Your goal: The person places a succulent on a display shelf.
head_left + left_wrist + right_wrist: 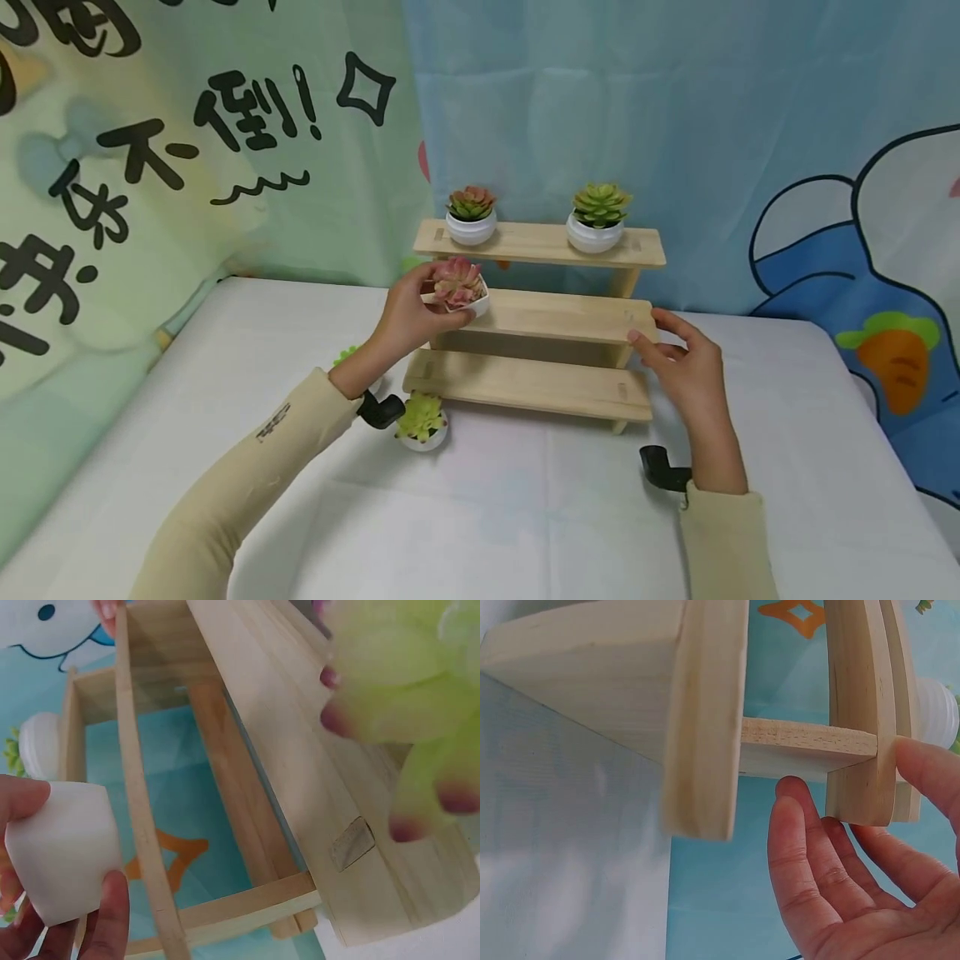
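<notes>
The left hand (408, 312) grips a small white pot holding a pink succulent (459, 283), thumb and fingers curled round the pot's sides; the left wrist view shows the same white pot (64, 851) pinched between thumb and fingertips. The pot sits at the left end of the middle shelf (558, 315) of a three-step wooden stand (536, 321), at or just above the board's edge; whether its base touches the wood cannot be told. The right hand (686, 367) is at the opposite, right end of that middle shelf, fingers fairly straight and relaxed, fingertips touching the board's end and holding nothing; the right wrist view shows its open palm (855, 877) just beside the stand's side rail. On the top shelf (540, 243) stand two more white pots, upright and well apart: a reddish-green succulent (471, 215) at the left and a green succulent (598, 218) at the right. The bottom shelf (528, 385) is nearest the person. On the white table (487, 508), just in front of the stand's left end and beneath the left wrist, stands a yellow-green succulent (422, 421) in a white pot; another green plant (345, 357) peeks out behind the left forearm. Patterned curtains (675, 125) hang behind the table.
</notes>
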Tool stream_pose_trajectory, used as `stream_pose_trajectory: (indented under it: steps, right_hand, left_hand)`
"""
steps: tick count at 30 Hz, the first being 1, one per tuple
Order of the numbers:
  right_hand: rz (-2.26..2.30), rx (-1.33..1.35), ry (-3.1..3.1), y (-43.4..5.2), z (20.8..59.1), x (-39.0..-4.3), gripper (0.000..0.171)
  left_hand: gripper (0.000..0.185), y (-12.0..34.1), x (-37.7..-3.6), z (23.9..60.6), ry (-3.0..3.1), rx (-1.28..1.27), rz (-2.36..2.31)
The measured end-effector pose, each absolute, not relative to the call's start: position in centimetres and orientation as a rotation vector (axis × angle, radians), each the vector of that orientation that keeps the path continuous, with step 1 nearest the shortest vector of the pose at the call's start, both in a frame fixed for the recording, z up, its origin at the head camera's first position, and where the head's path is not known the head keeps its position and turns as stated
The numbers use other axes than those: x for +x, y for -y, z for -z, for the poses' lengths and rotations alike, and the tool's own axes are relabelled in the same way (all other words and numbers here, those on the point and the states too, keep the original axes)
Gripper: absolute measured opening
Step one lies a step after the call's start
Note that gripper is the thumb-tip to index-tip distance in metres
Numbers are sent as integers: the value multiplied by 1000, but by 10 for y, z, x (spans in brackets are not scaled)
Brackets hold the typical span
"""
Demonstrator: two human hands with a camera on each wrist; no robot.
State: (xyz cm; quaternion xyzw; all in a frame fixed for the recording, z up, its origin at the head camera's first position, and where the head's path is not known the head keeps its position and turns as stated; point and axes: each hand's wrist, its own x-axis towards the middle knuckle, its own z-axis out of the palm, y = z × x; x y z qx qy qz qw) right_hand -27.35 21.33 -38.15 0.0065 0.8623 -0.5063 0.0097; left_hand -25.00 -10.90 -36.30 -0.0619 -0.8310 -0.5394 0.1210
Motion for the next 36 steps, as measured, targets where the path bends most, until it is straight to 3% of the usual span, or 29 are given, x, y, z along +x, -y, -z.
stream_pose_trajectory:
  steps: [29, 36]
  right_hand:
    - [1534, 89, -2711, -208, 380, -274, 66]
    - [1531, 108, -2702, -209, 379, -273, 66]
  left_hand:
    - [60, 116, -271, 356, 2660, -233, 1523]
    - [72, 123, -268, 352, 2727, -243, 1552]
